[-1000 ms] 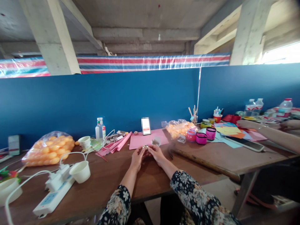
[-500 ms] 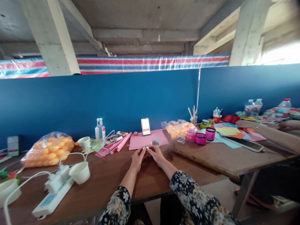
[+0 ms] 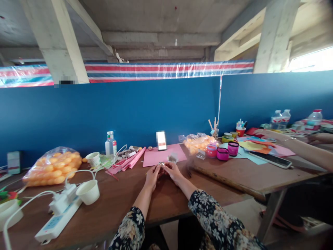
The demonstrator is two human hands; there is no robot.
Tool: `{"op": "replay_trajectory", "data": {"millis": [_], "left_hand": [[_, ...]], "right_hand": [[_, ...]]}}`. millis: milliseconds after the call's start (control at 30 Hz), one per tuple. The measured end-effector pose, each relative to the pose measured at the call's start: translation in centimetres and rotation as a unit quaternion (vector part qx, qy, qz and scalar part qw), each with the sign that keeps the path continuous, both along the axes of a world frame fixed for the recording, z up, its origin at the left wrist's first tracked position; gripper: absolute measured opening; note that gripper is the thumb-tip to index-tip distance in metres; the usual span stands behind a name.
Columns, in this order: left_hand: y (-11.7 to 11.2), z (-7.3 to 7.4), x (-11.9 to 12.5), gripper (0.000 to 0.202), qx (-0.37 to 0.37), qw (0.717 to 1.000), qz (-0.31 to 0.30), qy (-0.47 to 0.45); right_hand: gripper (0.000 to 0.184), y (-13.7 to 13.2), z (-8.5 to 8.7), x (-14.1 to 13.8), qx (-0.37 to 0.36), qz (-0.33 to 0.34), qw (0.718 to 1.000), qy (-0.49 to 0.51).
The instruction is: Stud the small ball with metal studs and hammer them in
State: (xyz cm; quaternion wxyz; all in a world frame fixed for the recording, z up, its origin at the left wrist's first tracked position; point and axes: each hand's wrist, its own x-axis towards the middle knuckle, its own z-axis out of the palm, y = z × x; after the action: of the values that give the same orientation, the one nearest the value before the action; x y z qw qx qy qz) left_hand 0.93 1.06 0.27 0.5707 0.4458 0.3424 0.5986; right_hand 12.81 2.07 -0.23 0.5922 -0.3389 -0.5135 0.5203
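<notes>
My left hand [image 3: 152, 177] and my right hand [image 3: 173, 173] meet just above the brown table, fingertips pinched together on a small shiny metallic ball [image 3: 161, 163]. Fingers cover its lower part, so only its bright top shows. Right behind my right fingertips lies a small clear plastic packet [image 3: 172, 158] at the edge of a pink paper sheet [image 3: 148, 158]. A similar shiny ball [image 3: 150, 148] rests farther back, left of an upright phone [image 3: 161, 142].
To the left are a bag of orange balls [image 3: 53, 166], a power strip [image 3: 58, 220] and a paper cup [image 3: 88, 192]. Pink paper strips [image 3: 130, 161] lie nearer. On the right stand tape rolls [image 3: 223, 153] and another bag of orange balls [image 3: 197, 142]; a co-worker's hand [image 3: 270, 133] is beyond.
My hands stay in nearly the same place, with the metallic ball still pinched between them. At the right, the co-worker's hand has shifted left over the coloured papers.
</notes>
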Motion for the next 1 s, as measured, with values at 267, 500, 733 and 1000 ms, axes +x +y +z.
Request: {"op": "replay_trajectory", "data": {"millis": [267, 500, 733, 1000], "left_hand": [[0.1, -0.1, 0.0, 0.040, 0.003, 1.000, 0.003, -0.005], [0.3, -0.2, 0.0, 0.040, -0.006, 1.000, 0.012, -0.006], [0.1, -0.2, 0.0, 0.040, -0.002, 1.000, 0.009, 0.005], [0.1, -0.1, -0.1, 0.035, -0.012, 0.999, 0.029, -0.035]], "right_hand": [[0.037, 0.0, -0.1, 0.0, -0.003, -0.011, 1.000, 0.006], [0.036, -0.1, 0.0, 0.1, 0.000, 0.000, 1.000, -0.004], [0.034, 0.1, -0.3, 0.1, 0.024, 0.005, 1.000, -0.016], [0.031, 0.4, 0.9, 0.4, -0.027, -0.017, 0.993, 0.118]]}}
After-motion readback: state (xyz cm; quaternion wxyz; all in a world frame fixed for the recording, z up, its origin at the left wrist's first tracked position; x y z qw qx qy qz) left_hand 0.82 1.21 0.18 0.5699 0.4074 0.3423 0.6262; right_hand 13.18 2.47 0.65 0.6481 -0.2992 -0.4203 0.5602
